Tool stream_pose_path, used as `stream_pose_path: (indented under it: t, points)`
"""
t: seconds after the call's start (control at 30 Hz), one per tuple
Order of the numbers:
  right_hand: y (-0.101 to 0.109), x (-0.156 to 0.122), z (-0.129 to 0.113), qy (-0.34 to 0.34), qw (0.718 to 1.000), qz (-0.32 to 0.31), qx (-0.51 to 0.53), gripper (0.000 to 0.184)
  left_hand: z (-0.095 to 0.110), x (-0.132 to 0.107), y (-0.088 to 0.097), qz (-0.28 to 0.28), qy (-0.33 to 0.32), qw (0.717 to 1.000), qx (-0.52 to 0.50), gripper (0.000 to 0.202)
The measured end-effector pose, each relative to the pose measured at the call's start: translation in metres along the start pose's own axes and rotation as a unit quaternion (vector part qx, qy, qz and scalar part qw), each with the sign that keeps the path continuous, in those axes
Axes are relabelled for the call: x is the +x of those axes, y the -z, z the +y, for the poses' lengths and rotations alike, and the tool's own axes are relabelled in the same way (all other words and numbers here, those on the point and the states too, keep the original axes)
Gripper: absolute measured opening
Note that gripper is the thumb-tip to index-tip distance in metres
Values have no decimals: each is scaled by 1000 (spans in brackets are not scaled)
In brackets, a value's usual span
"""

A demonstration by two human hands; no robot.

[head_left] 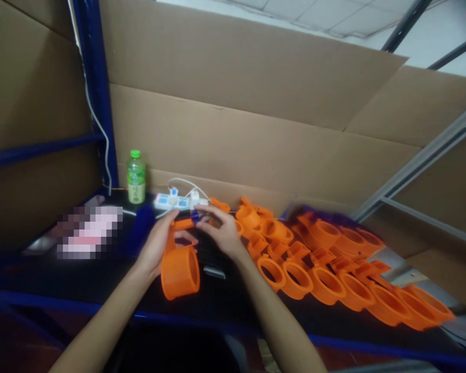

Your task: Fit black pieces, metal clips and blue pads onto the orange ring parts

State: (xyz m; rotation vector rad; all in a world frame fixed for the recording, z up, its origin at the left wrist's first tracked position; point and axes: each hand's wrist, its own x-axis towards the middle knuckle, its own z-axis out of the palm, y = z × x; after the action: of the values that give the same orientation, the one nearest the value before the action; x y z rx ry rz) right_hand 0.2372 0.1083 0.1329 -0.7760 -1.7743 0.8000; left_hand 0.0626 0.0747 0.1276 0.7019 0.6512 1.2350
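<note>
My left hand [159, 243] is closed around an orange plastic part [180, 272] with a wide round cup or ring at its lower end and a narrow arm at the top. The ring hangs below my fingers, over the front of the black tabletop. At the tip of the arm, my right hand [222, 230] pinches a small dark blue piece [195, 217] between thumb and fingers. The blue piece touches or nearly touches the orange arm; which of these I cannot tell. A flat grey object [214, 272] lies on the table below my right hand.
Several similar orange parts [326, 285] stand in rows to the right. A white power strip [173, 201] with plugs and cables lies behind my hands. A green-capped bottle [135, 177] stands at the back left. Cardboard walls [233, 140] and a blue frame post [95, 93] enclose the table [101, 282].
</note>
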Motion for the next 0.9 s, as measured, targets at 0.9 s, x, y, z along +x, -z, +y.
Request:
stream_pose_path:
  t: [0.9]
  points:
    - [9,-1,4,149,982,-14,-118,30,7,-8,-3,-15,-20,994,107,30]
